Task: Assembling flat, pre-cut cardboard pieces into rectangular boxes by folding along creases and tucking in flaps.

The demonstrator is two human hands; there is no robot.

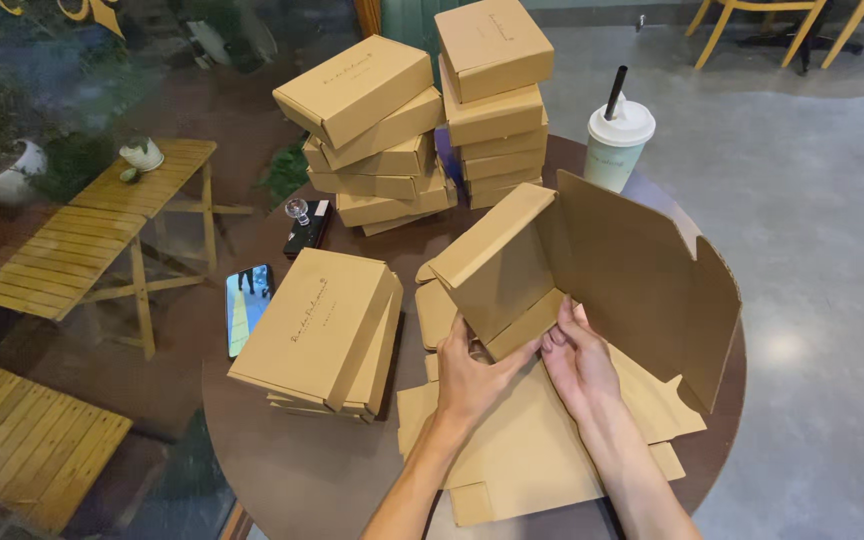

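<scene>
A half-folded brown cardboard box (612, 270) stands tilted on the round dark table (292, 470), its lid flap raised to the right. My left hand (472, 370) grips the box's lower front corner from the left. My right hand (577, 360) presses its fingertips against the same front wall from the right. Flat unfolded cardboard sheets (522, 450) lie under both hands. Both forearms reach in from the bottom edge.
Two tall stacks of folded boxes (372, 140) (492, 100) stand at the table's far side. A short pile of boxes (322, 330) lies at left. A lidded cup with straw (617, 140), a phone (247, 305) and a dark device (307, 228) are near. Wooden tables sit beyond the glass at left.
</scene>
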